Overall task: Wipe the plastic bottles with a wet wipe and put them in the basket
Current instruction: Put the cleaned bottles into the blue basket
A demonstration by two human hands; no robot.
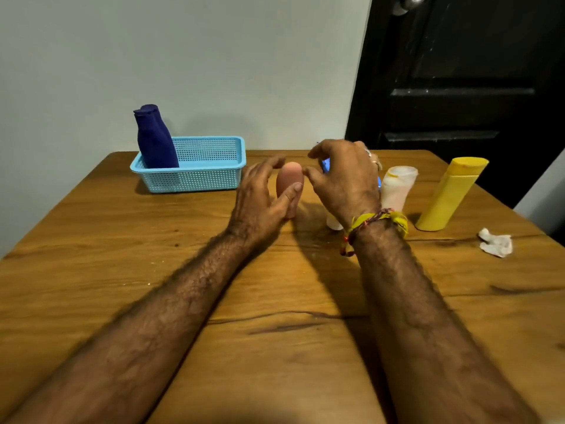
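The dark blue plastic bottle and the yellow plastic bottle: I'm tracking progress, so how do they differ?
The dark blue plastic bottle stands inside the light blue mesh basket; the yellow plastic bottle stands on the wooden table, outside it. The blue narrows toward its top; the yellow widens. Both are untouched by hands.

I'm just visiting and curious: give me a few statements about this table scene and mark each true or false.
1. A dark blue bottle stands in the light blue basket. True.
2. The yellow bottle is in the basket. False: it stands on the table, right of the hands.
3. The left hand is at the pink bottle. True.
4. A crumpled white wipe lies inside the basket. False: it lies on the table near the right edge.
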